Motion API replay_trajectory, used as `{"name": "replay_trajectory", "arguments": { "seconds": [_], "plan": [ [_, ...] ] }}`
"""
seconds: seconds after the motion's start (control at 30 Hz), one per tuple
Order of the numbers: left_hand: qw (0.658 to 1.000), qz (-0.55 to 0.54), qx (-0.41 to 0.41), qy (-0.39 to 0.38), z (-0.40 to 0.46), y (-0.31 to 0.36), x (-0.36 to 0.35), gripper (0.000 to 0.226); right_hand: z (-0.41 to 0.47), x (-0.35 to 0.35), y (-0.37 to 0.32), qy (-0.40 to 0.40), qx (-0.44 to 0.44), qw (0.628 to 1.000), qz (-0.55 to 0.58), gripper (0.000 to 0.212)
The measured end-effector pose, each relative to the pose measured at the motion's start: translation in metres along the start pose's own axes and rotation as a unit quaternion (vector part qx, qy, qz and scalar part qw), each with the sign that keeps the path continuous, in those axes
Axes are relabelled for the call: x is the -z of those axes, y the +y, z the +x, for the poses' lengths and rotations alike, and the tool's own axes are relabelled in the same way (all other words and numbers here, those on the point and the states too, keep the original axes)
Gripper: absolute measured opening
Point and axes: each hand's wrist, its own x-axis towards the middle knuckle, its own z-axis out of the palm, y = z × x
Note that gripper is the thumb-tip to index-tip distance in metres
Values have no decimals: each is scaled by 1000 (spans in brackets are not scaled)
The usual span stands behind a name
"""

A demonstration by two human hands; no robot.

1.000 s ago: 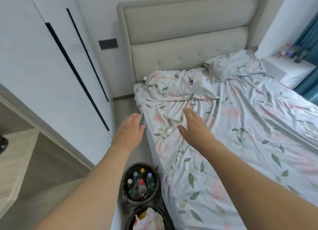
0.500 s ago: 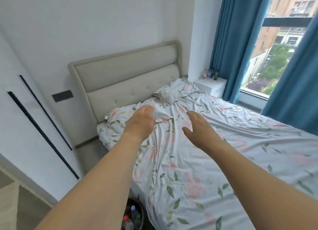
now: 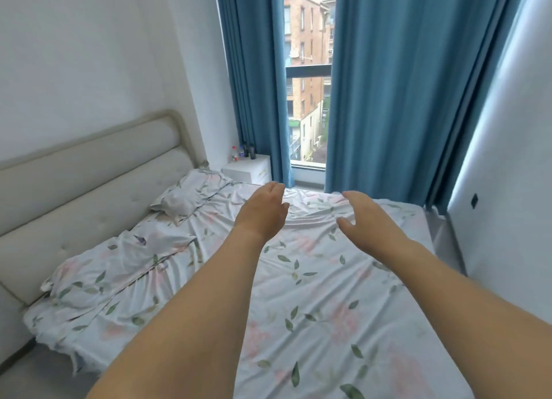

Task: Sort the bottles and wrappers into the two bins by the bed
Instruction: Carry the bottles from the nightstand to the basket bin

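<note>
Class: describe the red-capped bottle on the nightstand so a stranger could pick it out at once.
Find the blue curtains at the window. Below them, beside the bed's headboard, stands a white nightstand. Of the small items on it, the bottle is leftmost, pale with a red cap; its neighbours are dark.

Blue curtains, leaf-and-pink-flower bedsheet, beige headboard

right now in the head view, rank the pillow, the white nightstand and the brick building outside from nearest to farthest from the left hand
From the left hand, which hovers open over the bed:
1. Pillow: on the bed to the hand's left, by the headboard.
2. White nightstand: beyond the bed's far corner, beside the blue curtain.
3. Brick building: outside, seen through the window gap, by far the farthest.
</note>
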Motion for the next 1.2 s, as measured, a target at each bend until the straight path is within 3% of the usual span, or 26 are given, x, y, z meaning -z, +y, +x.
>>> {"name": "replay_trajectory", "arguments": {
  "seconds": [0.37, 0.6, 0.73, 0.93, 1.2],
  "plan": [
    [991, -55, -119, -13, 69, 307, -109, 33, -88, 174, 258, 59, -116, 991, -33, 60],
    [981, -72, -180, -10, 110, 449, -148, 33, -121, 246, 363, 74, -156, 984, -40, 61],
    [978, -55, -200, -7, 130, 489, -161, 33, -114, 270, 398, 94, -159, 982, -29, 60],
    [983, -35, -180, -18, 169, 496, -182, 32, -84, 286, 439, 100, -162, 982, -13, 59],
    [986, -51, -156, -29, 274, 508, -258, 33, 21, 288, 516, 78, -157, 984, -21, 59]
  ]
}}
